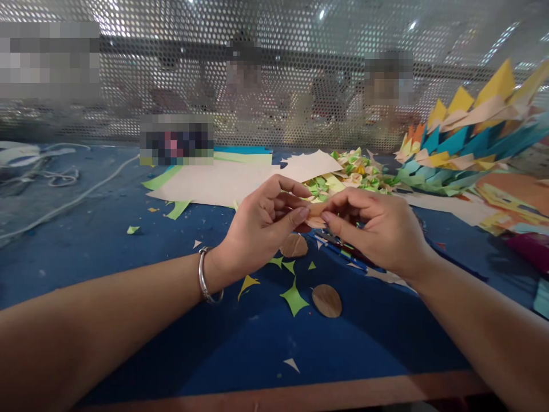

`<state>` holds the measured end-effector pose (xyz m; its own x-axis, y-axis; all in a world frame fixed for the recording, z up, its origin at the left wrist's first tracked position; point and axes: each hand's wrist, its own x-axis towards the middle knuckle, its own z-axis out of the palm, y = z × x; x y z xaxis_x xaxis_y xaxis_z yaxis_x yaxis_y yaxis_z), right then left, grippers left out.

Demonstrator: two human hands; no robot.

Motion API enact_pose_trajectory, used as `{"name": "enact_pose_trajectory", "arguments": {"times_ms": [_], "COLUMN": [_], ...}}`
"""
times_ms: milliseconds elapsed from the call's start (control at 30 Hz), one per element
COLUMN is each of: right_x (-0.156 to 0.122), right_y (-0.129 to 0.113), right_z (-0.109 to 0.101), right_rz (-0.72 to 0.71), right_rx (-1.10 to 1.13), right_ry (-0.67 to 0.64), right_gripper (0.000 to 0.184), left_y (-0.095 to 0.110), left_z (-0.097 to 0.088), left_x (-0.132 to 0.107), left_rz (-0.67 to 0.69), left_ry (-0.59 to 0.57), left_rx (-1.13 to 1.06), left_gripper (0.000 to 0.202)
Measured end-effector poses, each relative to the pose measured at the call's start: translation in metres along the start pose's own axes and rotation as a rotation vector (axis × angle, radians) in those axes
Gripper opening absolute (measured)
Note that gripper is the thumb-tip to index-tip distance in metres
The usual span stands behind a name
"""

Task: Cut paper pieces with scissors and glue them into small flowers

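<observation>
Between them, my left hand (274, 220) and my right hand (371, 226) pinch a small piece of orange-tan paper (317, 212) above the table. Both hands are closed, thumbs pressed against the paper's two ends. Fingers cover much of it, so its full shape is hidden. Just below lie a brown oval cutout (326, 300) and a second brown round cutout (294, 245), partly under the left hand. Around them are green paper scraps (294, 297) and a yellow scrap (247, 285). Blue-handled tools or pens (343, 250) lie partly hidden beneath the right hand.
Large pale paper sheets (214, 182) lie behind the hands, beside a heap of green and yellow scraps (362, 171). Layered pointed paper pieces (463, 143) rise at the right. A white cable (86, 194) crosses the blue table (171, 349) at left. A perforated metal screen (291, 63) stands behind.
</observation>
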<state>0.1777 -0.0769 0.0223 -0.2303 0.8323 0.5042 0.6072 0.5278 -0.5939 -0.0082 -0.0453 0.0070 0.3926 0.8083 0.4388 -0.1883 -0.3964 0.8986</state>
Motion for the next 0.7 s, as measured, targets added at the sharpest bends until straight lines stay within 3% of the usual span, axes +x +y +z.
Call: {"name": "enact_pose_trajectory", "arguments": {"times_ms": [367,700], "right_x": [0.0028,0.0021], "right_y": [-0.0041,-0.0026], "right_z": [0.0016,0.0034], "right_rz": [0.056,0.045], "right_rx": [0.105,0.103], "right_ry": [0.021,0.027], "right_gripper": [0.009,0.009], "left_y": [0.0008,0.0044], "left_z": [0.0022,0.0062], "left_x": [-0.0043,-0.0060], "left_rz": [0.021,-0.113], "left_ry": [0.001,0.008], "left_rx": [0.037,-0.087], "left_gripper": [0.013,0.025]}}
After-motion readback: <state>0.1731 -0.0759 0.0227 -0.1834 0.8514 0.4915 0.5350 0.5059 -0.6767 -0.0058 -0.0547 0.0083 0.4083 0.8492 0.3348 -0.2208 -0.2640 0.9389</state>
